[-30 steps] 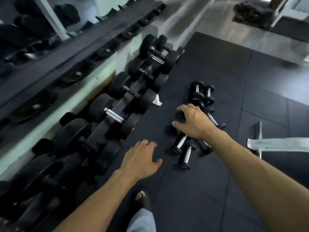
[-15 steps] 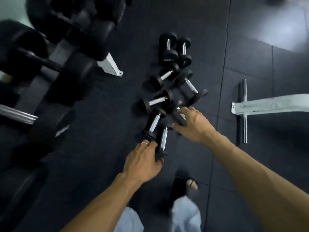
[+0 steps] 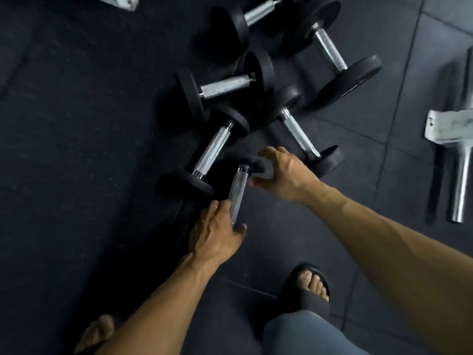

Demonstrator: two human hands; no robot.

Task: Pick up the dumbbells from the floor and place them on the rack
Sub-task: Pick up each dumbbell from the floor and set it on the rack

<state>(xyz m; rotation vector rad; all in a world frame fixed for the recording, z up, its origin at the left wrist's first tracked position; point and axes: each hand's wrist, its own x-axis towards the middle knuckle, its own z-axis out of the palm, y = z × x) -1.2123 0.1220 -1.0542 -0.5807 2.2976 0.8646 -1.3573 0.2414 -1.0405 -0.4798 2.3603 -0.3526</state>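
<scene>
Several black dumbbells with chrome handles lie clustered on the dark rubber floor. My left hand (image 3: 217,234) wraps fingers and thumb around the lower end of the nearest dumbbell (image 3: 238,187), hiding its near head. My right hand (image 3: 284,172) hovers with fingers spread over that dumbbell's far head, just beside a slanted dumbbell (image 3: 298,131). Another dumbbell (image 3: 212,149) lies left of the nearest one, almost parallel. Further up lie a crosswise dumbbell (image 3: 225,87) and a larger dumbbell (image 3: 330,49). The rack itself is out of view.
A white frame foot (image 3: 115,0) shows at the top left. At the right edge a white bench bracket (image 3: 448,129) sits over a chrome bar (image 3: 460,175). My sandalled foot (image 3: 307,285) and my other foot (image 3: 97,331) stand at the bottom.
The view dropped from the rack to the floor and closed in on the pile. My left hand reached the nearest dumbbell's handle and closed around it. My right hand came down beside it.
</scene>
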